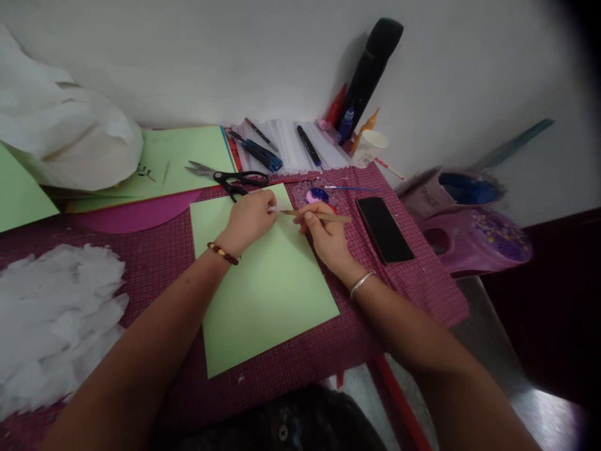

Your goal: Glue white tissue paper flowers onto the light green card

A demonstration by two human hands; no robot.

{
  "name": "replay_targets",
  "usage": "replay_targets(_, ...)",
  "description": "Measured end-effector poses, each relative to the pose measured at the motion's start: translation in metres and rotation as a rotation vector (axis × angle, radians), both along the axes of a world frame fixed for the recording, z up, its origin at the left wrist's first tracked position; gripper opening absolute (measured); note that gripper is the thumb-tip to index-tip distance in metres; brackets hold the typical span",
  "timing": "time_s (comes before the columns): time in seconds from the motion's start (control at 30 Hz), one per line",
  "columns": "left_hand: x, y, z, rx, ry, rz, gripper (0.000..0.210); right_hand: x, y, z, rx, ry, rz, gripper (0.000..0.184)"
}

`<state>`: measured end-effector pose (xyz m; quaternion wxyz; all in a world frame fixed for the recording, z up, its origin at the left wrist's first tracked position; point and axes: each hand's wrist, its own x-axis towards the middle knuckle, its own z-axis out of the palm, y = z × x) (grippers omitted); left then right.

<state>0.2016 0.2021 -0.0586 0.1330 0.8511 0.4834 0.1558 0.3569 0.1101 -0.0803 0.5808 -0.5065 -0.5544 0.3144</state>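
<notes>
A thin wooden stick (315,215) is held level in the right hand (325,237), the fingers closed around its middle, so that it lies across the upper right corner of a light green sheet (263,282). The stick's left tip is met by the left hand (248,216), whose fingers (271,202) are pinched together on a small white piece at that tip; what the piece is cannot be told. A beaded band is worn on the left wrist and a metal bangle on the right.

The green sheet is laid flat on a red checked cloth (413,285) that covers the table. Just above the sheet, black-handled scissors (230,178) are seen lying closed on the cloth. Beside the right hand, small pots of paint (318,195) and a fine blue brush (350,188) are set near the sheet's corner, and a black phone (384,228) is placed face up to the right. Pens (260,153) are spread over white strips by the wall. A heap of white fluffy material (51,319) is found at the left edge.
</notes>
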Motion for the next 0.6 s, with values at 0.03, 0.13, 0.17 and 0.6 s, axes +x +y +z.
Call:
replay_targets(0.03, -0.001, 0.002, 0.000, -0.021, -0.032, -0.002, 0.012, 0.001, -0.001, 0.003, -0.008, 0.025, -0.023, 0.018)
replay_targets(0.13, -0.009, 0.011, 0.001, -0.186, -0.205, -0.022, 0.017, 0.002, -0.002, 0.010, -0.057, 0.083, -0.071, 0.019)
replay_targets(0.17, -0.013, 0.015, 0.003, -0.250, -0.283, -0.029, 0.019, 0.003, -0.001, 0.011, -0.074, 0.097, -0.076, 0.019)
replay_targets(0.6, -0.035, -0.027, 0.073, -0.216, -0.436, -0.266, 0.013, 0.007, -0.003, 0.003, -0.321, 0.241, 0.023, 0.032)
